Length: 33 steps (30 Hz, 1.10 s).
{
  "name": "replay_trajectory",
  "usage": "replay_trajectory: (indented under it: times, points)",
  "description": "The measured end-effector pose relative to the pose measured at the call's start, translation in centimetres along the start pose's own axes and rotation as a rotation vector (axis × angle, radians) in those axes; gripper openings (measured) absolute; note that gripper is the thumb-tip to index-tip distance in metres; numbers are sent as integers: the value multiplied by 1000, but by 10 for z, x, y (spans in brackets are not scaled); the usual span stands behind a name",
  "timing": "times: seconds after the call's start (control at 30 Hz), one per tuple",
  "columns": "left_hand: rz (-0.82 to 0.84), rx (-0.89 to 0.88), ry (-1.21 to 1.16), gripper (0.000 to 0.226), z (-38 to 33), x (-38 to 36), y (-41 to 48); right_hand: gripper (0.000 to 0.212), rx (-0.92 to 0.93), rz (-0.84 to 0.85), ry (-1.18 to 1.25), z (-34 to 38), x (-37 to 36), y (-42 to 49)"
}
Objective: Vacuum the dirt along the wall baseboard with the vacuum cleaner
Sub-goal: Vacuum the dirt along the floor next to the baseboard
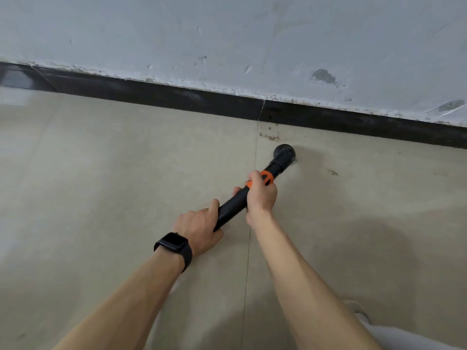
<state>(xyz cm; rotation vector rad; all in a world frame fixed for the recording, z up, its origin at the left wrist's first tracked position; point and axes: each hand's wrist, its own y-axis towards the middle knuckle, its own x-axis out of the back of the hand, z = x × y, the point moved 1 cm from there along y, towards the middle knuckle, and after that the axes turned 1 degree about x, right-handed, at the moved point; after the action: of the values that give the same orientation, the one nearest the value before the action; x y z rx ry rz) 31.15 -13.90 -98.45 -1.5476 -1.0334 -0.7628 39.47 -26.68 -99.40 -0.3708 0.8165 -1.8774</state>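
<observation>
Both hands, left hand (202, 227) and right hand (260, 195), wrap the vacuum wand (231, 210) mid-sweep; nozzle (285, 152) probably needs nudging up-left onto that dirt (270, 135) by the baseboard (177, 96).

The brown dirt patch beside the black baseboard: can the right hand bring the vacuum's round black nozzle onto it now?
Probably yes. The right hand grips the black vacuum tube at its orange collar; the round black nozzle sits close to the brown dirt patch, only bare floor between them.

Forearms bare to the frame edge. A black rectangular smartwatch on a black band (172, 243) sits behind the left hand (199, 228) — pale grey cloth garment (409, 337) at lower right.
</observation>
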Motion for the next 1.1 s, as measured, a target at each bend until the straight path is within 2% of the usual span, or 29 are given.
replay_trajectory:
  times: [0.13, 0.33, 0.53, 0.83, 1.1]
  points:
    - [-54, 46, -8, 32, 12, -7, -6, 12, -9, 103, -31, -2, -20, -3]
    - [-76, 109, -74, 39, 15, -7, 0, 12, 14, 131, -95, 0, -34, 1]
    - [-98, 134, -25, 31, 6, -2, 5, 12, 5, 190, -119, 6, -38, 11]
    - [-101, 159, -45, 29, 1, 8, 24, 21, 22, 208, -126, 16, -48, 30]
    - [-100, 183, -58, 28, 5, 7, 29, 20, 21, 203, -94, 14, -56, 36]
